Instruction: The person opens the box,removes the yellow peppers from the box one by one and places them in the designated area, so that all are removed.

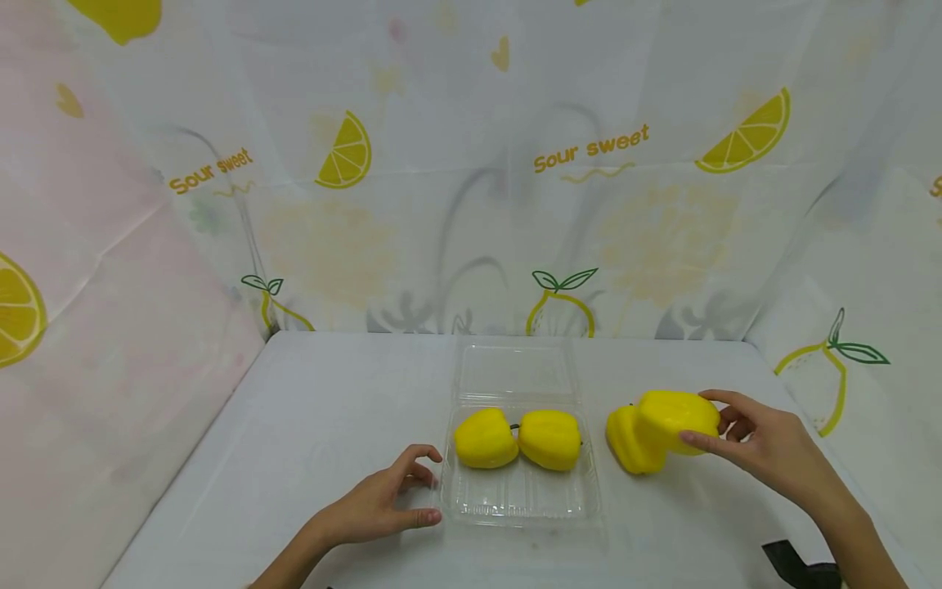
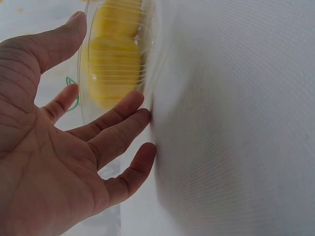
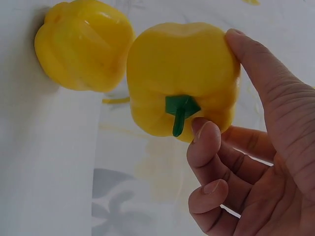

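My right hand pinches a yellow bell pepper between thumb and fingers. In the right wrist view, the green stem of this held pepper faces the camera. Another yellow bell pepper sits on the table just left of it, partly covered by it in the head view. A clear plastic clamshell box lies with its lid folded back. Inside, two yellow peppers lie side by side, a left one and a right one. At the box's left edge is my left hand, fingers loosely spread.
A white table carries everything. Behind and beside it hangs a lemon-print cloth. A black strap-like object shows near the right forearm at the front edge.
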The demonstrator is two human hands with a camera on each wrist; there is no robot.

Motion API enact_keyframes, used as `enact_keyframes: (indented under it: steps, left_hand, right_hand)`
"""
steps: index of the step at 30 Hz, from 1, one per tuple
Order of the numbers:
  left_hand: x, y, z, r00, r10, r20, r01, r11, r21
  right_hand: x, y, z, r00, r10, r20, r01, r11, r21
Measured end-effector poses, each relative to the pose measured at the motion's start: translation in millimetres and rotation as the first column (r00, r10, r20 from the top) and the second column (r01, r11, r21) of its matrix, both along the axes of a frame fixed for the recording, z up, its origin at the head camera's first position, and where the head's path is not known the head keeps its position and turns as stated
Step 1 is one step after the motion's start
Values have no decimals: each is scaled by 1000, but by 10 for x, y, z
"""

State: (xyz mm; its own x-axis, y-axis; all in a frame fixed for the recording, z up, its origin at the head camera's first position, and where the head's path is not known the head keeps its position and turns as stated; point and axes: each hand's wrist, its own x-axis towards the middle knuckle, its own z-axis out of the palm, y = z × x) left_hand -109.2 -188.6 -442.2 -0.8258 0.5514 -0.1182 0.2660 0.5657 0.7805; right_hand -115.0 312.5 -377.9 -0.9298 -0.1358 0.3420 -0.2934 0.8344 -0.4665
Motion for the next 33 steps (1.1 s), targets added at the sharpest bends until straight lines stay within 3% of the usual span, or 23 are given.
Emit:
enact_keyframes:
  steps: [27, 33]
  left_hand:
    - [-6, -6, -20, 1000, 0, 8, 0, 1000, 1]
    - [-14, -3, -19, 1000, 3, 6, -3, 1000, -6]
  right_hand:
    - [-59, 294, -140, 990, -91, 105, 91, 996, 5]
    - [-61, 338, -160, 991, -95, 96, 94, 995, 9]
